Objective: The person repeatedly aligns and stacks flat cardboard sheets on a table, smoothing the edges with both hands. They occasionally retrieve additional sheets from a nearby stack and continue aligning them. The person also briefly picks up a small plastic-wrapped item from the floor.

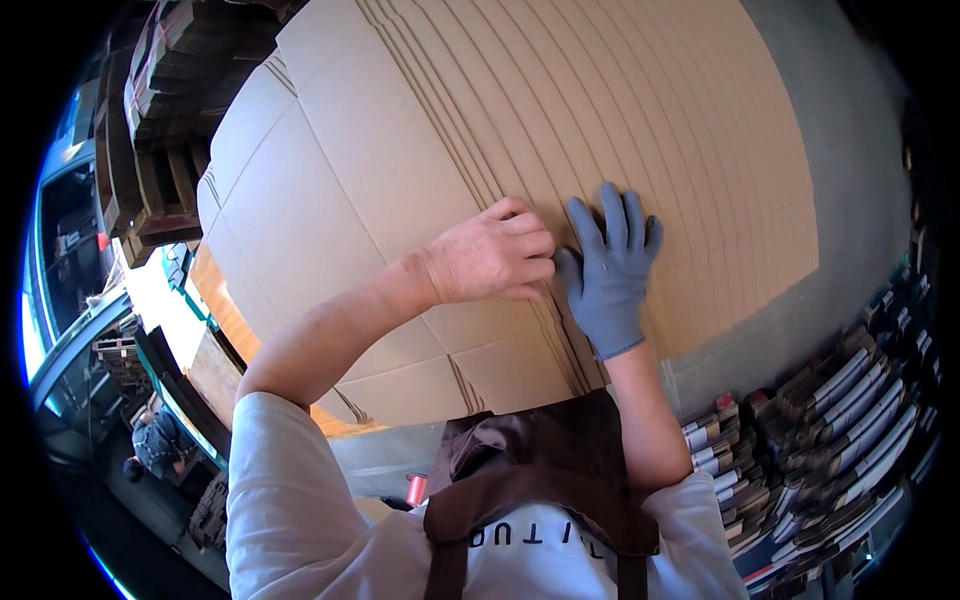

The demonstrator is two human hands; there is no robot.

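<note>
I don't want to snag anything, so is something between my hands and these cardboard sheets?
Nothing visible, apart from the grey glove on your right hand, spread over the cardboard sheets. Your bare left hand is at their overlapping edges; whether it grips one is hidden.

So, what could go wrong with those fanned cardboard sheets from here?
The bare left hand could get cut: its curled fingers are right by the sheet edges. The staggered cardboard sheets overlap, so some might slide out of line if the spread, gloved right hand pushes unevenly.
</note>
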